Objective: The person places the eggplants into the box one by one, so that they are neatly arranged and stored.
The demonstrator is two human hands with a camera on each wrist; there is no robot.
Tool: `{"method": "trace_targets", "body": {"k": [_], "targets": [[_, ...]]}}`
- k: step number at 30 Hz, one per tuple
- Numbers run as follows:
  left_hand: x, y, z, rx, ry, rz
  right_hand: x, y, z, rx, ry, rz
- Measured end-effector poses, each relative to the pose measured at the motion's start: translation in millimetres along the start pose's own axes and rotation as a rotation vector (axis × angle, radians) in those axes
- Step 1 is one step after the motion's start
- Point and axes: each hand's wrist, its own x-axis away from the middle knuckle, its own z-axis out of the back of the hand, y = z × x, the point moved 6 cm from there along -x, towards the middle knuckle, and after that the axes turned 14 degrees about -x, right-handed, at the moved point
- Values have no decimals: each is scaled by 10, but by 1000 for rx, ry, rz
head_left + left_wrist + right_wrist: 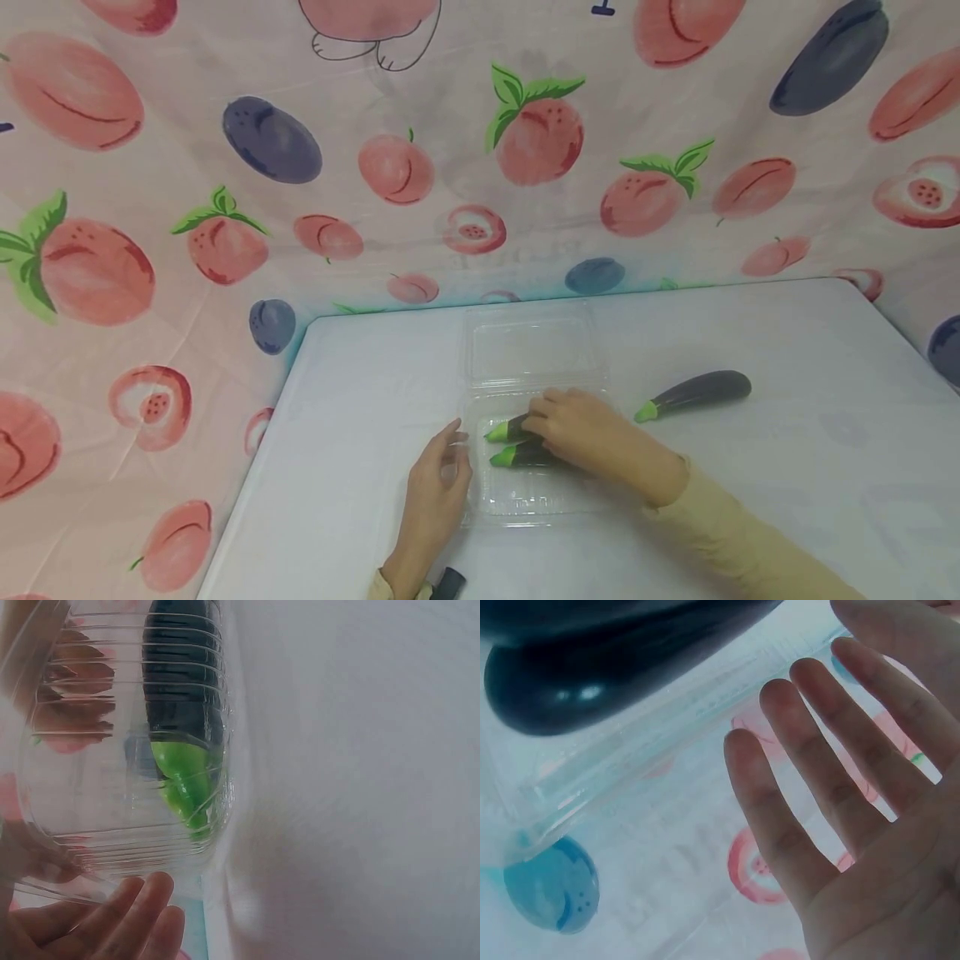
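A clear plastic clamshell box lies on the table with its lid folded back. Two dark eggplants with green stem ends are side by side in its base, the nearer eggplant in front of the farther eggplant. My right hand is over them and hides their blunt ends. In the right wrist view its fingers are straight and spread, apart from the dark eggplant. Beside the box's left edge is my left hand, its relaxed fingertips right at the rim.
To the right of the box a third eggplant lies on the white table. A cloth with printed fruit hangs behind and along the left side of the table.
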Motion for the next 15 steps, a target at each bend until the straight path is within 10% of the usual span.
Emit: {"method": "trace_targets", "body": {"k": [15], "targets": [[-7, -1, 0, 2, -9, 18, 105, 176, 99, -18, -42, -71]]}}
